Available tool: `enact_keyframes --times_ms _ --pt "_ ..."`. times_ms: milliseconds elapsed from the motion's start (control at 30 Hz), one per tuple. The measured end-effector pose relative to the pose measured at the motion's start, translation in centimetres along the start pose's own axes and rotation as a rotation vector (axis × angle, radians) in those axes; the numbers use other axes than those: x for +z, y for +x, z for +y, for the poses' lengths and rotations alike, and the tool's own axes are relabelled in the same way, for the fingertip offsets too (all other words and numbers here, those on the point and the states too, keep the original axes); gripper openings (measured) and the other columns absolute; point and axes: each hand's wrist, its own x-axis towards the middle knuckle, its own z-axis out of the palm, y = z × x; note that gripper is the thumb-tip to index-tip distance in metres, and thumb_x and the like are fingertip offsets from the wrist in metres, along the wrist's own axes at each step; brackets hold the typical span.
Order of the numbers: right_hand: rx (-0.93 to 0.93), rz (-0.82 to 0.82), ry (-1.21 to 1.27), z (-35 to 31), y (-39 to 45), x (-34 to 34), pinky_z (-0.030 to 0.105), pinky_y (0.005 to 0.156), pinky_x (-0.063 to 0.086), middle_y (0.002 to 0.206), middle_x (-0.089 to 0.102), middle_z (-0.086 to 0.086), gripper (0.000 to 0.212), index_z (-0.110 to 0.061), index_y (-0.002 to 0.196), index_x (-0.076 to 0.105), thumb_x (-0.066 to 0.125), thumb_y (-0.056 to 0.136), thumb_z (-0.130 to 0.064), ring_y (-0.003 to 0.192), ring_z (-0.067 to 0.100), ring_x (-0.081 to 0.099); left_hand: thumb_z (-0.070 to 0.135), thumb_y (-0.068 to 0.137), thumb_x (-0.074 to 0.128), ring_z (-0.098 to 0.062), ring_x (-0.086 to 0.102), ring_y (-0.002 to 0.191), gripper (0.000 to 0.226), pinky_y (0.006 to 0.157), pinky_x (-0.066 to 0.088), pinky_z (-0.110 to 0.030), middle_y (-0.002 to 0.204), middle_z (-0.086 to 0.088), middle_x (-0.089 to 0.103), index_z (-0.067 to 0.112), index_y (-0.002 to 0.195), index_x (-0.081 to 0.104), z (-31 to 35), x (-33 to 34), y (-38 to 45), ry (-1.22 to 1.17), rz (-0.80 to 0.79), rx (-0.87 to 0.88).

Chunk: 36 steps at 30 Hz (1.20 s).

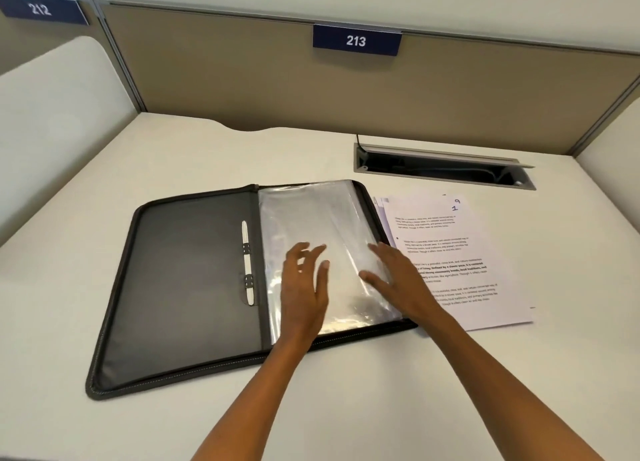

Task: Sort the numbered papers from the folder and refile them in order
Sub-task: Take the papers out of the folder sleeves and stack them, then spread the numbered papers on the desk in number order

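A dark zip folder (pixel 187 280) lies open on the desk, with a white pen (pixel 247 263) in its spine loop. Its right half holds clear plastic sleeves (pixel 311 218) that look empty. My left hand (pixel 304 287) hovers or rests over the sleeves with fingers spread and straight. At the sleeves' right edge lies my right hand (pixel 394 273), fingers straight, touching the outer sleeve. A stack of printed papers (pixel 474 273) sits just right of the folder; the top sheet shows handwritten "1" and "9" at its upper right corner.
The pale desk (pixel 104 190) is walled by tan cubicle partitions (pixel 242 73) with blue signs "212" and "213". An open cable tray (pixel 443 170) is sunk into the desk behind the papers.
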Motion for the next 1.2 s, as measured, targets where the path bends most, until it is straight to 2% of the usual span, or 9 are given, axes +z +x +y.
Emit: enact_keyframes --times_ms 167,267,367,467,633,867,967,1067,1200 --pt "-0.131 -0.081 -0.395 2.5 0.2 1.6 0.046 0.119 0.009 0.16 -0.003 0.005 0.075 -0.026 0.15 0.024 0.049 0.088 -0.059 0.147 0.026 -0.004 0.033 0.095 0.047 -0.025 0.029 0.139 0.04 0.112 0.021 -0.039 0.148 -0.006 0.037 0.017 0.132 0.053 -2.5 1.5 -0.8 0.293 -0.299 -0.114" --pt "-0.087 -0.122 -0.416 3.2 0.2 0.8 0.044 0.117 0.001 0.16 -0.008 0.004 0.084 -0.028 0.143 0.041 0.028 0.078 -0.079 0.146 0.028 -0.011 0.043 0.096 0.042 -0.022 0.016 0.144 0.047 0.115 0.003 -0.046 0.152 -0.004 0.03 0.02 0.137 0.047 -2.0 2.6 -1.2 0.504 -0.484 -0.141" --pt "-0.106 -0.113 -0.213 4.3 0.6 -1.8 0.038 0.115 0.009 0.16 0.005 0.0 0.083 -0.028 0.135 0.053 0.025 0.076 -0.08 0.147 0.024 0.002 0.033 0.097 0.044 -0.019 0.02 0.141 0.034 0.113 0.005 -0.049 0.149 0.0 0.033 0.023 0.129 0.051 -0.3 3.9 -0.6 0.592 -0.422 -0.251" --pt "-0.021 0.052 -0.054 7.1 1.5 -5.6 0.031 0.111 0.016 0.155 0.027 0.002 0.048 -0.023 0.134 0.054 0.055 0.091 -0.046 0.142 0.02 0.021 0.03 0.096 0.047 -0.019 0.034 0.13 0.025 0.106 0.018 -0.044 0.137 0.002 0.044 0.023 0.116 0.06 1.9 5.7 0.3 0.588 -0.33 -0.305" --pt "0.227 0.256 -0.066 13.2 2.4 -10.1 0.036 0.106 0.035 0.137 0.045 0.016 0.038 -0.008 0.13 0.055 0.057 0.092 -0.008 0.129 0.032 0.04 0.038 0.097 0.044 -0.022 0.036 0.127 0.04 0.097 0.027 -0.037 0.141 0.001 0.041 0.025 0.134 0.047 5.5 10.4 1.3 0.553 -0.451 -0.151" --pt "0.524 0.133 -0.189 17.5 2.9 -12.9 0.042 0.1 0.037 0.136 0.038 0.018 0.063 -0.012 0.143 0.034 0.063 0.09 -0.031 0.125 0.035 0.037 0.068 0.086 0.036 -0.02 -0.016 0.144 0.08 0.113 -0.005 -0.05 0.158 0.005 -0.012 0.033 0.15 0.004 7.7 17.0 2.6 0.574 -0.802 -0.013" --pt "0.587 0.109 -0.105 18.2 3.7 -13.5 0.045 0.099 0.036 0.134 0.039 0.02 0.079 -0.01 0.144 0.028 0.071 0.083 -0.036 0.125 0.039 0.037 0.074 0.084 0.023 -0.024 -0.018 0.144 0.083 0.114 -0.005 -0.05 0.158 0.0 -0.012 0.026 0.151 0.007 6.8 18.1 2.3 0.669 -0.816 -0.034" --pt "0.65 0.128 0.058 18.4 4.6 -14.1 0.041 0.098 0.036 0.136 0.038 0.022 0.085 -0.005 0.143 0.028 0.077 0.078 -0.032 0.125 0.039 0.04 0.084 0.062 -0.02 -0.027 -0.014 0.144 0.11 0.115 -0.005 -0.047 0.159 -0.002 -0.008 0.024 0.151 0.006 5.8 18.3 1.5 0.751 -0.776 0.032" --pt "0.76 0.18 0.291 19.2 5.4 -14.6 0.035 0.086 0.042 0.115 0.054 0.016 0.062 0.003 0.121 0.05 0.081 0.074 -0.023 0.115 0.033 0.05 0.083 0.054 -0.029 -0.026 -0.017 0.144 0.118 0.113 -0.012 -0.043 0.158 -0.002 -0.01 0.025 0.151 0.004 5.3 18.4 0.9 0.719 -0.754 0.036"
